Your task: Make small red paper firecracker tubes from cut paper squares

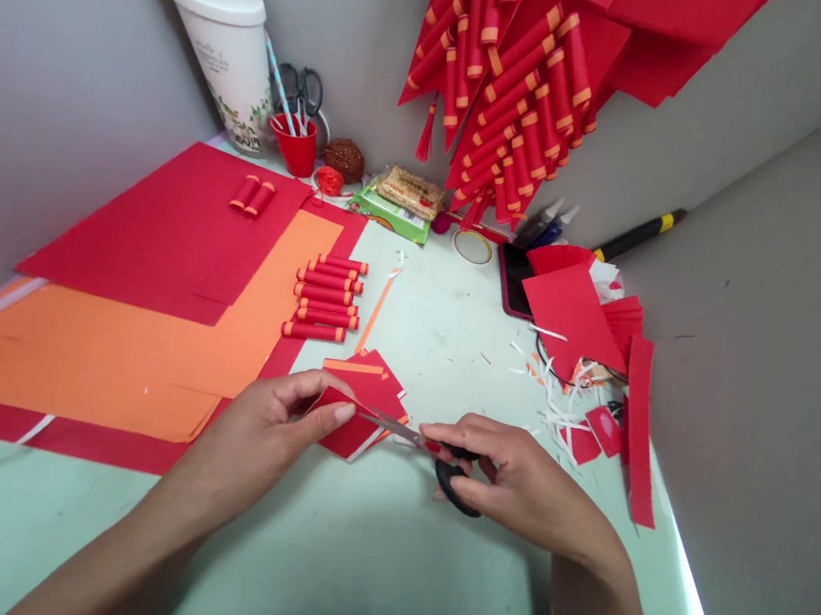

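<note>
My left hand (289, 423) pinches a small piece of red paper (333, 400) between thumb and fingers. In my right hand (510, 472) is a pair of scissors (458, 487) with black handles, its blades pointing left at the edge of that paper. Beneath the blades lies a small stack of red paper pieces (378, 376) with orange strips on some edges. Several red paper rolls with orange ends (326, 294) lie in a column just beyond my left hand. A thin orange strip (377, 313) rests to their right.
Large red sheets (165, 215) and orange sheets (109, 349) cover the left side. A white cup (221, 51) and a red pot (297, 146) stand at the back. Red roll decorations (519, 110) hang on the wall. Paper scraps (572, 399) and a phone (514, 279) lie at right.
</note>
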`<state>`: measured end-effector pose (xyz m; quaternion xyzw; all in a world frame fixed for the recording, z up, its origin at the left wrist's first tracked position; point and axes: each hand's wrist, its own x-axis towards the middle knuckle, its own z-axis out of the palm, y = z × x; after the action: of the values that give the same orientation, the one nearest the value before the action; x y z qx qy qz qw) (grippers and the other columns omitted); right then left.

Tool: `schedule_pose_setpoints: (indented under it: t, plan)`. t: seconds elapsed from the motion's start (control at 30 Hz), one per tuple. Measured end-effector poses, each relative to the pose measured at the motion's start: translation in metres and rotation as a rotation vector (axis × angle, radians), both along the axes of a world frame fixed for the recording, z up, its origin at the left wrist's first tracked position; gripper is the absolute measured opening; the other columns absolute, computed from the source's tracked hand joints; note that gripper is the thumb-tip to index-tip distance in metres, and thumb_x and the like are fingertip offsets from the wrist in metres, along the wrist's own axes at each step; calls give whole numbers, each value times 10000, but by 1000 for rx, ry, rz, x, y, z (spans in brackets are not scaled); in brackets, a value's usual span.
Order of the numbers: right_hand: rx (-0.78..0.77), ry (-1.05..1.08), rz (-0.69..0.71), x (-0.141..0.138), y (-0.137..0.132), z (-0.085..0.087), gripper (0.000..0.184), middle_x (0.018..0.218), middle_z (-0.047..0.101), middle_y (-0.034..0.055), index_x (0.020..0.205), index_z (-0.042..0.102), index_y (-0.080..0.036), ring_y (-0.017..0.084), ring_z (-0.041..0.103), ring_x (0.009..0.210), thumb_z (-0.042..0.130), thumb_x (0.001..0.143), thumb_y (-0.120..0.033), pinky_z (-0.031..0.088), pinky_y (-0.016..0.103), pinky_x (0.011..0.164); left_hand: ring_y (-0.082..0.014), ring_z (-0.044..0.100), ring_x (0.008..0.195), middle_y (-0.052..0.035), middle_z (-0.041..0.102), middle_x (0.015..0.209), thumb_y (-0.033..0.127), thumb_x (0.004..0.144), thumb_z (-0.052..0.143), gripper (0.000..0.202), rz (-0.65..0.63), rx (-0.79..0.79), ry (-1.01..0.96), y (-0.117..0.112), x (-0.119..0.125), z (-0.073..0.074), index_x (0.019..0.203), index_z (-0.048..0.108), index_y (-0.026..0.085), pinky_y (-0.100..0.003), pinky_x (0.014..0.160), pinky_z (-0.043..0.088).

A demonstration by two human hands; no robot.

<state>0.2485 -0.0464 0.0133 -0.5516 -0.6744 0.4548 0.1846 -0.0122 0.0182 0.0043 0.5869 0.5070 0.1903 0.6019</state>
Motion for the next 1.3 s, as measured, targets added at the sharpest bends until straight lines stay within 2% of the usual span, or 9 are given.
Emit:
schedule_pose_setpoints:
  t: [0.23,0.5,1.03,1.3]
  plan:
    - [16,2,2,0,-1,-2,555,894,635,-2,1287,654,-337,136,599,755,590,798,-82,505,273,729,-250,678,915,-1,775,953,528,862,631,310,19,-58,-60,0,1,0,1004,725,268,-332,820,485]
    - [23,-1,4,1,-1,-2,527,878,655,-4,1257,675,-337,141,619,759,579,810,-75,504,279,726,-239,666,869,8,748,879,535,862,622,292,19,-69,-57,-2,0,2,907,711,261,-315,787,488]
    - [15,6,-13,2,0,-3,519,869,650,-4,1248,683,-339,141,615,754,589,804,-86,508,260,690,-223,656,817,8,749,856,542,860,615,299,35,-40,-32,-2,2,4,867,697,254,-291,739,475]
    - [7,24,-23,-1,-1,-2,545,913,635,3,1280,661,-328,143,609,762,612,789,-94,532,286,739,-218,664,834,22,750,856,537,861,624,280,22,-14,-11,-1,4,3,879,705,270,-289,757,471]
